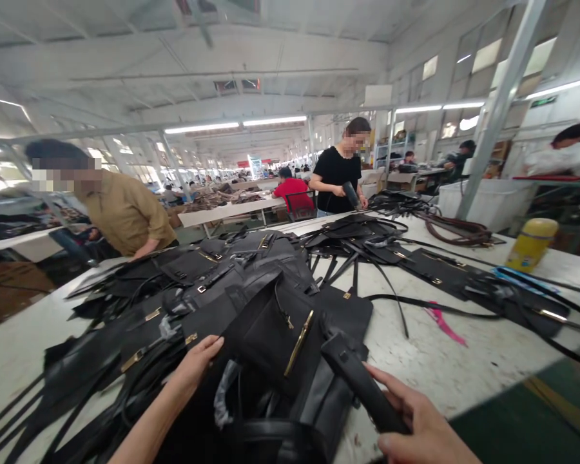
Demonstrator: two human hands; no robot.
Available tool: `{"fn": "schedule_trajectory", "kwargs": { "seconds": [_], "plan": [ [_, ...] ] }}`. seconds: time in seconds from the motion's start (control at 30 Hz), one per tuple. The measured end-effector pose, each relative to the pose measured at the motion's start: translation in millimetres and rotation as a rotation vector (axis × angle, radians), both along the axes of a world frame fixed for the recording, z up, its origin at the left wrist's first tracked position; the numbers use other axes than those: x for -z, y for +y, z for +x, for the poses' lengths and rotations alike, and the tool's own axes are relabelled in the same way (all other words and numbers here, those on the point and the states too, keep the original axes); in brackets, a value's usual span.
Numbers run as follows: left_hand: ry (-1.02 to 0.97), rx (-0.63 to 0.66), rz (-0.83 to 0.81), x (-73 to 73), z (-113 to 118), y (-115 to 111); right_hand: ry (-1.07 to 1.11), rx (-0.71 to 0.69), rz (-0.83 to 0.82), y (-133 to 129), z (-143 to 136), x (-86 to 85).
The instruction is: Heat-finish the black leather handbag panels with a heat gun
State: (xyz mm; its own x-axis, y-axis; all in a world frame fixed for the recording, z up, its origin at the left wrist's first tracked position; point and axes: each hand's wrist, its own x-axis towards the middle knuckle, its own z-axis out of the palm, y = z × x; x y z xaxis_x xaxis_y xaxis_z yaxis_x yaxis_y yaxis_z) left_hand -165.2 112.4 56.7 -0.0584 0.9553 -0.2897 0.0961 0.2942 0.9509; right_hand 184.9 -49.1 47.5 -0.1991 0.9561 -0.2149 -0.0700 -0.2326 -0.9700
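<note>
A black leather-like bag piece with a long gold-coloured zip [263, 332] lies tilted on the near part of a heap of similar black pieces [270, 258]. The left hand [198, 361] pinches its left edge between bunched fingers. Just to its right, the right hand [415, 419] has its fingers curled around a black, long-handled tool [355, 377]. Beneath spreads a scuffed white table [406, 348], bearing a bright pink strip [444, 324] and, farther right, a yellow bottle [531, 245].

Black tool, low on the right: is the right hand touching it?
Touching. The head view shows the right hand closed around the lower end of the black tool, with no gap between them.
</note>
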Motion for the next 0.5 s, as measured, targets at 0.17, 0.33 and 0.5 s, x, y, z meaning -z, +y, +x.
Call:
{"fn": "schedule_trajectory", "kwargs": {
  "seconds": [0.17, 0.33, 0.5],
  "plan": [
    [0.241, 0.119, 0.118, 1.5, -7, -2, -0.042, -0.059, -0.027, 0, -11, 34.5],
    [0.308, 0.194, 0.101, 7.0, -1, -7, 0.085, -0.196, -0.027, 7, -37, 65.1],
    [0.375, 0.197, 0.122, 24.4, -3, 1, 0.24, -0.214, 0.02, 22, -63, 59.8]
  ]
}}
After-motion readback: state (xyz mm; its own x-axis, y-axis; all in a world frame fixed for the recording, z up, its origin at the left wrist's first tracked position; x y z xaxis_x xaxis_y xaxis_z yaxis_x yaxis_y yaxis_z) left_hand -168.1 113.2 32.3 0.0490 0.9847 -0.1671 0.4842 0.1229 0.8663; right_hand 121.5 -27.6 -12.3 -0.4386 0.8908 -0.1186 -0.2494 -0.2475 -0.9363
